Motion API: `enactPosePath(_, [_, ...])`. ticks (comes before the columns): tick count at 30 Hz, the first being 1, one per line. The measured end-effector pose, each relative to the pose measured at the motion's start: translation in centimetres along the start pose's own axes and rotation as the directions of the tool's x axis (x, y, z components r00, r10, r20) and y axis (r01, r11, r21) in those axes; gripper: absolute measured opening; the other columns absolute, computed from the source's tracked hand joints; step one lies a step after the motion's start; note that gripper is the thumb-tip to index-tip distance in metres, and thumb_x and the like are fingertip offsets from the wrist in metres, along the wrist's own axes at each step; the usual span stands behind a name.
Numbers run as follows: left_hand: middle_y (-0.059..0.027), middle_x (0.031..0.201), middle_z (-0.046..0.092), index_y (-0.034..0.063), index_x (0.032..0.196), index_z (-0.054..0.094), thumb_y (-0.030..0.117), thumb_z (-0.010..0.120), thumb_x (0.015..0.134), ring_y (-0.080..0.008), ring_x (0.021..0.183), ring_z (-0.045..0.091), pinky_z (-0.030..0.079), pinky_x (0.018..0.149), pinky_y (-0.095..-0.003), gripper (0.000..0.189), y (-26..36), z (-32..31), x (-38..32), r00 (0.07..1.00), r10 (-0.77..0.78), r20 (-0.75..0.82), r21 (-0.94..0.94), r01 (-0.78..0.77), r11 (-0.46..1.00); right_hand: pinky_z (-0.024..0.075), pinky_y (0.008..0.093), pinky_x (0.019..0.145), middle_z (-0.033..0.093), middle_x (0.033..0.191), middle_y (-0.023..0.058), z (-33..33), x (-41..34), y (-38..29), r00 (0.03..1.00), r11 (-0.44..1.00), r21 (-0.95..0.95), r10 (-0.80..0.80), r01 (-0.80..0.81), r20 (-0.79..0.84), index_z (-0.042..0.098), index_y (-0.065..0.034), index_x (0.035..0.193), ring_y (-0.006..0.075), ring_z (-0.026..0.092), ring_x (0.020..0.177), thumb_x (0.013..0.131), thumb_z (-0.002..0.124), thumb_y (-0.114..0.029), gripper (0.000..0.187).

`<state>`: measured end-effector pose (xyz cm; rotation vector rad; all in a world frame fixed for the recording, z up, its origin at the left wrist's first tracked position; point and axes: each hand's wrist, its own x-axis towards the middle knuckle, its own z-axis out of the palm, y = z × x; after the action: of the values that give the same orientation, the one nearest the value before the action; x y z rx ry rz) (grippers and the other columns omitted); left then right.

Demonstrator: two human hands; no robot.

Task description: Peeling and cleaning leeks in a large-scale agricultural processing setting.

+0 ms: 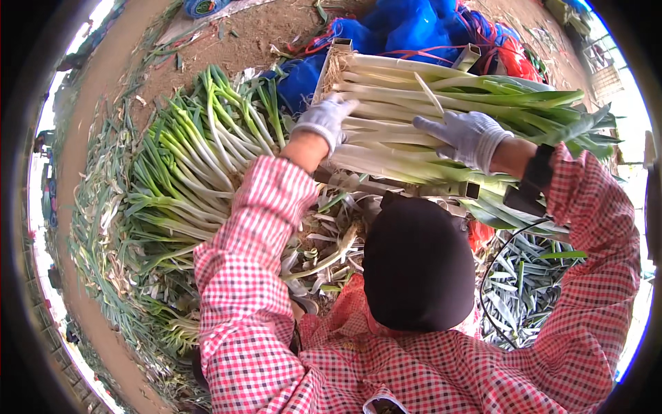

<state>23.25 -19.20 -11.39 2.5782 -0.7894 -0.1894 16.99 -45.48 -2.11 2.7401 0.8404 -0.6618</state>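
A layer of leeks [393, 111] lies side by side in a metal-framed rack [465, 190], white stems to the left and green leaves to the right. My left hand [326, 118], in a white knit glove, touches the stems near their root ends; its fingertips partly hide behind the leeks. Farther right, my right hand [463, 135], gloved alike, rests on the stems with its fingers spread, close to a loose pale strip [429, 92] that sticks up. Whether either hand grips a leek cannot be told.
On the ground at the left is a fanned pile of scallion-like leeks [207, 150]. Blue netting [414, 31] with red ties lies behind the rack. Cut leaves [522, 290] cover the ground at the lower right, and trimmings [111, 233] lie at the far left.
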Motion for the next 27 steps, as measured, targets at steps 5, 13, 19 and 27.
enactPosePath(5, [-0.0131, 0.105, 0.055, 0.0110, 0.106, 0.059, 0.016, 0.068, 0.068, -0.0313, 0.100, 0.054, 0.044, 0.087, -0.0374, 0.040, -0.2, -0.6, 2.0, 0.928, 0.152, 0.341, 0.206, -0.232, 0.951, 0.0491, 0.0404, 0.055, 0.057, 0.075, 0.0166, 0.7, -1.7, -2.0, 0.997, 0.995, 0.055, -0.083, 0.083, -0.013, 0.029, -0.0177, 0.136, 0.0314, 0.061, 0.064, 0.085, 0.053, -0.029, 0.057])
enactPosePath(13, [-0.0161, 0.102, 0.055, 0.0091, 0.105, 0.051, 0.015, 0.064, 0.072, -0.0346, 0.097, 0.054, 0.044, 0.084, -0.0409, 0.036, -0.4, 0.0, 0.8, 0.967, 0.027, 0.254, 0.233, -0.088, 0.969, 0.0502, 0.0394, 0.056, 0.057, 0.081, 0.0155, 3.3, -0.4, -0.5, 0.986, 0.979, -0.144, -0.152, 0.141, -0.069, 0.025, -0.0167, 0.138, 0.0321, 0.061, 0.064, 0.084, 0.052, -0.021, 0.060])
enactPosePath(19, [-0.0181, 0.105, 0.055, 0.0154, 0.110, 0.053, 0.011, 0.040, 0.085, -0.0345, 0.097, 0.056, 0.045, 0.082, -0.0433, 0.029, -1.8, 0.9, 0.4, 0.960, 0.033, 0.279, 0.310, -0.122, 0.943, 0.0470, 0.0433, 0.062, 0.060, 0.069, 0.0166, -0.4, -7.1, 2.1, 0.896, 0.912, 0.181, 0.296, -0.368, 0.332, 0.046, -0.0071, 0.107, 0.0356, 0.061, 0.071, 0.069, 0.065, -0.045, 0.057])
enactPosePath(27, [-0.0155, 0.107, 0.054, 0.0165, 0.112, 0.053, 0.009, 0.046, 0.082, -0.0359, 0.099, 0.055, 0.046, 0.084, -0.0427, 0.031, -1.3, -0.7, 0.4, 0.926, -0.095, 0.366, 0.365, -0.049, 0.930, 0.0492, 0.0411, 0.068, 0.064, 0.080, 0.0160, -0.3, -16.0, 8.2, 0.691, 0.782, -0.354, 0.621, -0.513, 0.371, 0.063, -0.0087, 0.092, 0.0323, 0.063, 0.078, 0.061, 0.071, -0.035, 0.042])
